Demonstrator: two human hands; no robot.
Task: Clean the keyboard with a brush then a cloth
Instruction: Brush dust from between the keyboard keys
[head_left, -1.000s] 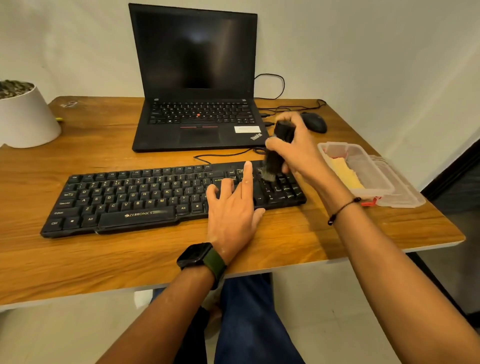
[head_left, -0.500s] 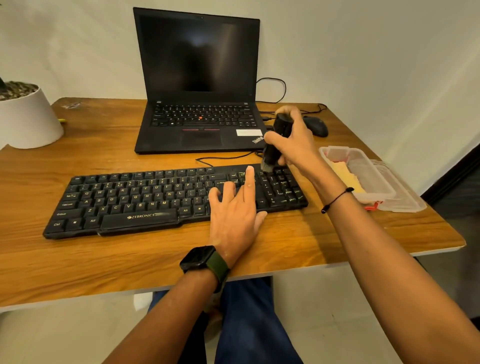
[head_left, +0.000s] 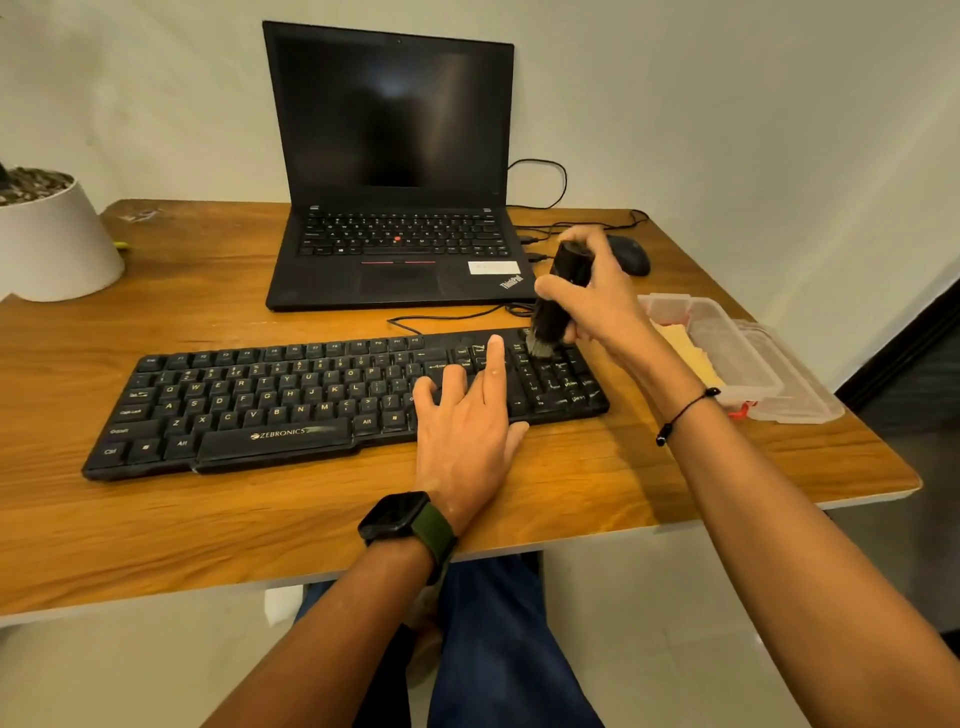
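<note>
Head view shows the brushing stage under way. The right hand (head_left: 597, 301) has its fingers curled round the black brush (head_left: 563, 296), bristles down on the number pad at the right end of the keyboard (head_left: 291, 400), which lies on the table (head_left: 208, 525) in front of the laptop (head_left: 400, 171). The left hand (head_left: 467, 421) rests on the keys, fingers straight and spread, steadying it. I'd judge the cloth pass not yet begun: a yellow cloth (head_left: 685, 348), if that's what it is, lies in the clear box (head_left: 769, 384) to the right.
</note>
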